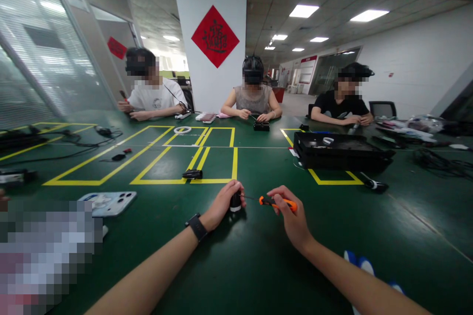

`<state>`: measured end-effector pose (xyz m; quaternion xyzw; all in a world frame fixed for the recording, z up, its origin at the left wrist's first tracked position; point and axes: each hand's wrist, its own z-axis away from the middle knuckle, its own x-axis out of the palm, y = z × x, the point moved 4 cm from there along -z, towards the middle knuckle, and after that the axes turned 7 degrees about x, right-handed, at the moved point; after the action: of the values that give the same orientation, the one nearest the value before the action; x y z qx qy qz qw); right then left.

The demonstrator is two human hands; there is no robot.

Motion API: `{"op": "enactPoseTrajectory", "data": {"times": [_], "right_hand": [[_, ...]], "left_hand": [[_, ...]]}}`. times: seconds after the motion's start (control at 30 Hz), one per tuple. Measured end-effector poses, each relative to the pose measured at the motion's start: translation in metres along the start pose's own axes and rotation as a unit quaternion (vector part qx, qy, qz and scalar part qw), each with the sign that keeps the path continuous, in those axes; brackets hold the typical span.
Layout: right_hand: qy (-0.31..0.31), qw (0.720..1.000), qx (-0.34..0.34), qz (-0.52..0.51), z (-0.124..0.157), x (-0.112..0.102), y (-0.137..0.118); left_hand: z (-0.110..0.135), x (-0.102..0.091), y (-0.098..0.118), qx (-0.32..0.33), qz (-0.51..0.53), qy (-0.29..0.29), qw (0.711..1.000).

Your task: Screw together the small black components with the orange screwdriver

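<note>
My left hand (225,199) is closed around a small black cylinder (235,201) with a white lower end, which stands on the green table. A watch with a dark band is on that wrist. In my right hand (293,216) is a screwdriver (279,204) with an orange and black handle. Its thin shaft points left at the cylinder; I cannot tell whether the tip touches it. Beyond my left hand, a black tapered piece (192,174) lies on its side by a yellow tape line.
A black tray (343,155) stands at right, beside a black and white piece (376,185). At left lie a phone (111,203) and cables (66,140). A white ring (182,130) rests farther back. Three people in headsets sit across the table (258,266).
</note>
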<state>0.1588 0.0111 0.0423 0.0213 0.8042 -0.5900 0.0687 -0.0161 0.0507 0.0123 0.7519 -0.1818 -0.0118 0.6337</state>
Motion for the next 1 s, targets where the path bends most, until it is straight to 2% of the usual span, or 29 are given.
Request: {"op": "enactPoseTrajectory", "data": {"times": [0.1,0.27,0.33,0.43,0.6,0.77,0.9,1.0], "right_hand": [[-0.051,0.999,0.006,0.02,0.004,0.002,-0.001],[-0.124,0.979,-0.115,0.111,0.009,0.007,-0.016],[-0.139,0.978,-0.105,0.119,0.009,0.007,-0.017],[-0.126,0.983,-0.079,0.108,0.008,0.005,-0.014],[-0.162,0.968,-0.133,0.136,0.008,0.006,-0.014],[-0.164,0.979,-0.071,0.096,0.006,0.005,-0.012],[-0.193,0.969,-0.116,0.104,0.007,0.007,-0.012],[-0.184,0.975,-0.091,0.081,0.004,0.004,-0.007]], "left_hand": [[-0.001,-0.001,-0.001,-0.001,-0.007,0.006,1.0],[0.0,-0.001,0.003,0.021,-0.083,-0.01,0.996],[0.001,0.0,0.004,0.029,-0.107,-0.022,0.994],[0.001,0.001,0.004,0.036,-0.111,-0.024,0.993],[0.002,0.001,0.005,0.038,-0.121,-0.02,0.992],[0.003,0.002,0.007,0.05,-0.121,-0.018,0.991],[0.002,0.001,0.009,0.05,-0.132,-0.013,0.99],[0.001,0.0,0.009,0.042,-0.134,-0.001,0.99]]}}
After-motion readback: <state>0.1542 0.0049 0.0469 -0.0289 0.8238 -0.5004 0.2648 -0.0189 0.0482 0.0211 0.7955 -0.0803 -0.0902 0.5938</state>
